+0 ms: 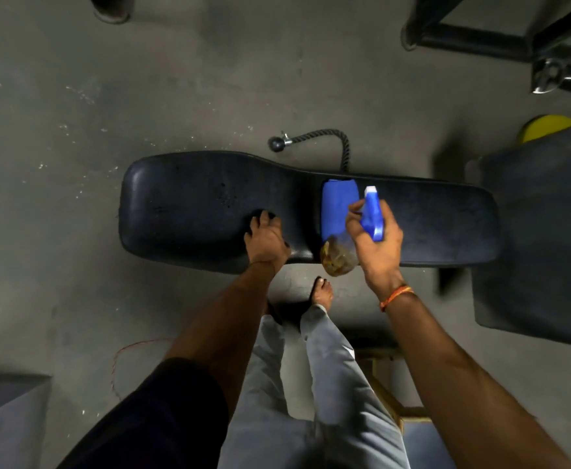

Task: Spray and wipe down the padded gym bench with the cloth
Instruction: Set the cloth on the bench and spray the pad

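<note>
A black padded gym bench lies crosswise in front of me, wide end to the left. A folded blue cloth rests on the pad near its middle. My right hand holds a spray bottle with a blue trigger head and a clear body of brownish liquid, tilted above the cloth and the pad. My left hand rests flat on the pad's near edge, fingers spread, holding nothing.
A black rope cable handle lies on the grey floor behind the bench. Another dark padded seat stands at the right with a yellow disc beyond it. Black machine frames stand at the top right. My feet are close to the bench.
</note>
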Demonstrator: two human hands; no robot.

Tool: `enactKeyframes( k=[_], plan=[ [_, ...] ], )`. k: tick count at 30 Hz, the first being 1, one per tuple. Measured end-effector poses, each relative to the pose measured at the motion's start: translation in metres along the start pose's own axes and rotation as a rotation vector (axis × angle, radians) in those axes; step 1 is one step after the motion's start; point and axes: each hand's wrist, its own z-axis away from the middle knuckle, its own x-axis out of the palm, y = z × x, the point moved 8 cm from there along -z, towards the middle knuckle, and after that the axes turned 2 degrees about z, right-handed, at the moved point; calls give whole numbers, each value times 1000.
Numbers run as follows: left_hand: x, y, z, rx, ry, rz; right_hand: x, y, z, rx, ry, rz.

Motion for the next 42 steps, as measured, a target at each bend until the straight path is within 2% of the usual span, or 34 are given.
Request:
enactKeyframes(
  k=[8,15,24,30,37,42],
  plan=[
    [12,54,-36,15,-84,-164,-66,2,-44,-50,227,-130],
    [35,56,-59,-45,-172,-265,-98,22,-86,-62,359,-193],
    [36,57,-64,-71,-152,-235,-87,89,-91,108,342,-281],
    [35,58,-64,-53,-115,-209,-88,107,-89,174,298,-286],
    [35,57,-63,-47,-113,-224,-98,126,-84,202,331,-238],
    [33,56,-62,-33,-106,-234,-88,133,-71,273,249,-177]
  ],
)
